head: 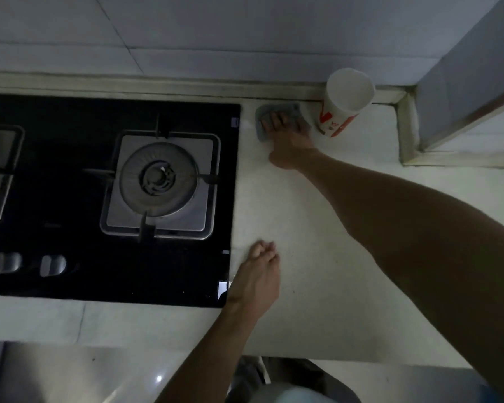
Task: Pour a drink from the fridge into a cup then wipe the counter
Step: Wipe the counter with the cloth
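Dim counter (pixel 317 228) beside hob (pixel 70 199). Right hand (pixel 288 138), fingers flat, presses grey cloth (pixel 261 114) just beside paper cup (pixel 346 103) at back. Left hand (pixel 259 271) rests loosely curled, holding nothing. Cup contents unclear; rightward swipe could tip it.

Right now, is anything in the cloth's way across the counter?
The paper cup stands just right of the grey cloth under the right hand; frontward, only the left hand rests on the counter.
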